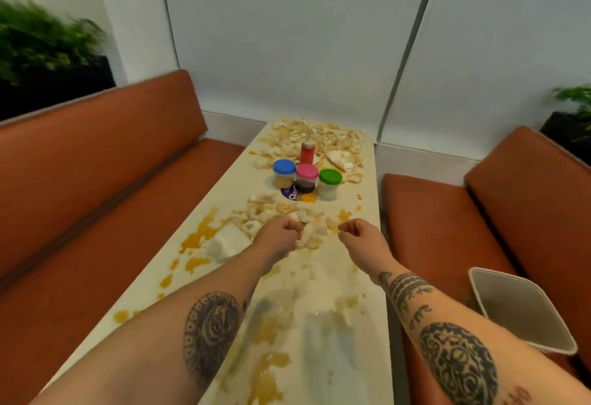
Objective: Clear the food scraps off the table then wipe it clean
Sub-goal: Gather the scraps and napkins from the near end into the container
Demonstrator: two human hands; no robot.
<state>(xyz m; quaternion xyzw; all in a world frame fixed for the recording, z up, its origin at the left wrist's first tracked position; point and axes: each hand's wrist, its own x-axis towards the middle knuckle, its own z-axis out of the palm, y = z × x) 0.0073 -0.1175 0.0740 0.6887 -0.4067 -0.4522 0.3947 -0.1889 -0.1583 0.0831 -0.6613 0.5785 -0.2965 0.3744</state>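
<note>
Both forearms reach forward over the long white tabletop (pixel 230 187), side by side and slightly apart, wrists roughly level, each arm tattooed. The left hand (pixel 281 232) is turned knuckles-up with its fingers curled down into the nearer heap of food scraps (pixel 315 231), gripping pale pieces at the heap's left edge. The right hand (pixel 359 232) hangs just beside the heap's right edge, fingers curled in and thumb against the forefinger; whether it pinches a crumb there I cannot tell, the frame is too soft.

A second, wider spread of scraps (pixel 323 135) covers the far end of the tabletop. Between the two heaps stand three jars in a row, blue-lidded (pixel 284 171), pink-lidded (pixel 307 177) and green-lidded (pixel 330 182), with a red bottle (pixel 307 152) just behind them. Orange sauce smears (pixel 201 235) run along the left side and across the near end. A crumpled white napkin (pixel 228 242) lies near the left wrist. On the orange bench seat (pixel 428 212) to the right sits a white bin (pixel 524 308), beside the right forearm
</note>
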